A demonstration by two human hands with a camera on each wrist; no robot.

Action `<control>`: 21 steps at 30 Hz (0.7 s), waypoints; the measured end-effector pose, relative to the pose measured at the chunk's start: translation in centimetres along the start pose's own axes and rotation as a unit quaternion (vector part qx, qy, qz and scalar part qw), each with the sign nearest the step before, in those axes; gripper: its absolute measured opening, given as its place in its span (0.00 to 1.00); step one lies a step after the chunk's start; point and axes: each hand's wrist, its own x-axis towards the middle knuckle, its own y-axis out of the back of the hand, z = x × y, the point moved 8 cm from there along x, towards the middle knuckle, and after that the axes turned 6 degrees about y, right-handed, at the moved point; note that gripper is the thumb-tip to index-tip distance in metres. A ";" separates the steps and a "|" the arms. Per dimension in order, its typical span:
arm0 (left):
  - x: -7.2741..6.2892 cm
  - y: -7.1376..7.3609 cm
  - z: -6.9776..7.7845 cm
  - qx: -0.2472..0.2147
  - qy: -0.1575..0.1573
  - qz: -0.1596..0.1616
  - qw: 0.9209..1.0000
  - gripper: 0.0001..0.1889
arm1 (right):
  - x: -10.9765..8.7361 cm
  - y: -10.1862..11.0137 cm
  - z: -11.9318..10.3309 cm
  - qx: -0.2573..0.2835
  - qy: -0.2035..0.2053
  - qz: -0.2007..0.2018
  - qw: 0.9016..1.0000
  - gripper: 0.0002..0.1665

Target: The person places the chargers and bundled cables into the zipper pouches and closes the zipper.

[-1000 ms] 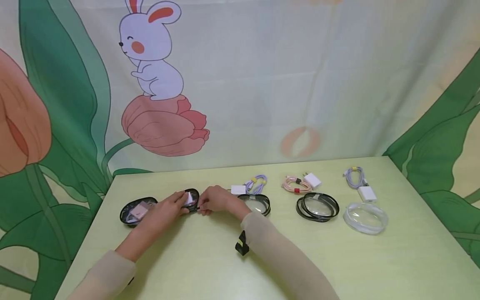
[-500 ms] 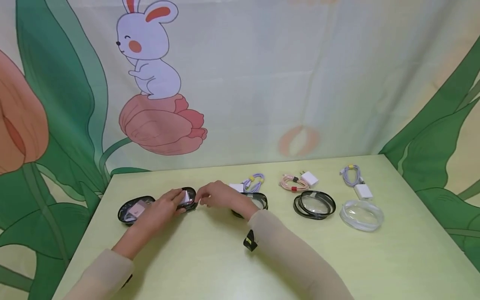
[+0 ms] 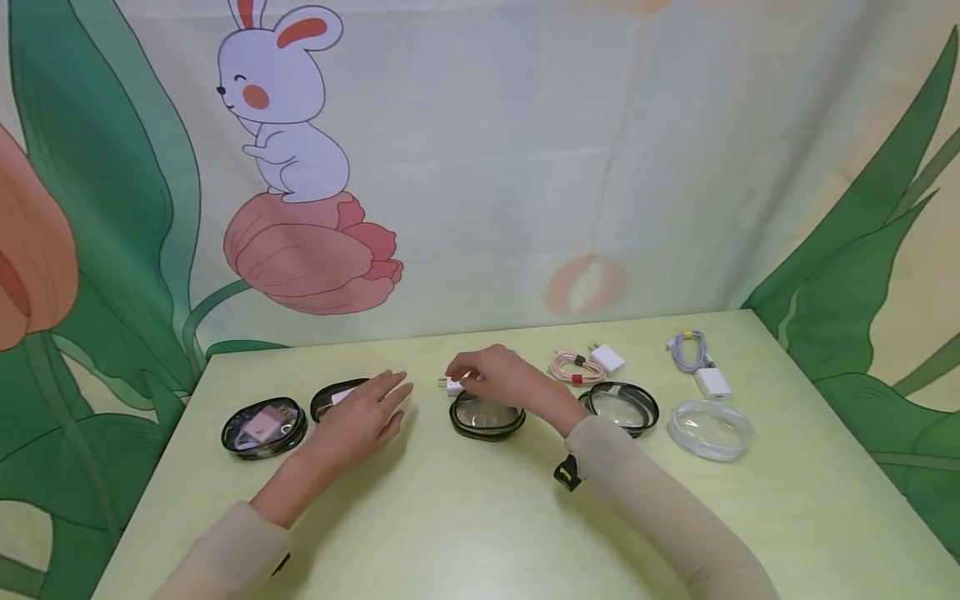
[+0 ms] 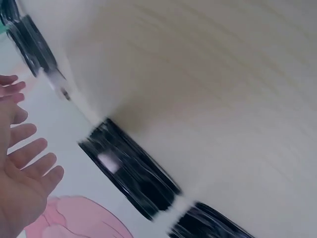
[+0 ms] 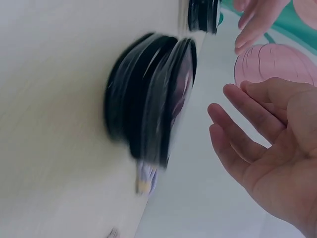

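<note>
My left hand [image 3: 363, 421] hovers over a small black-edged clear pouch [image 3: 321, 402], fingers spread and holding nothing; it hides much of the pouch. A white charger [image 3: 340, 396] shows inside. In the left wrist view, a gap separates the left hand [image 4: 29, 173] from this pouch [image 4: 130, 168]. My right hand [image 3: 498, 379] is above another black-edged pouch [image 3: 487, 421], its fingers loosely bent. The right wrist view shows the right hand [image 5: 277, 144] empty and apart from that pouch [image 5: 148, 94]. Behind it lies a white charger [image 3: 453, 387], partly covered by the hand.
At the far left sits a black-edged pouch [image 3: 264, 429] with a pink charger inside. Rightward are another black-edged pouch [image 3: 622, 406] and a white-edged one [image 3: 709, 429]. Behind them lie a pink cable [image 3: 576, 367], a purple cable [image 3: 687, 352] and white chargers [image 3: 607, 358].
My left hand has lifted off the second pouch and spread its fingers. My right hand has left that pouch's edge and moved right, over the third pouch.
</note>
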 end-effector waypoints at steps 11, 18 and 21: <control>1.9 -0.7 4.6 -0.043 -0.088 0.013 0.995 0.22 | -3.5 1.7 3.0 -0.009 -0.024 0.022 0.999 0.18; 2.8 -1.5 6.4 -0.064 -0.125 -0.004 0.990 0.22 | -5.0 2.0 4.6 -0.017 -0.034 0.027 0.999 0.22; 2.9 -2.1 6.8 -0.068 -0.128 -0.028 0.989 0.24 | -5.5 2.1 5.1 -0.016 -0.039 0.029 0.999 0.21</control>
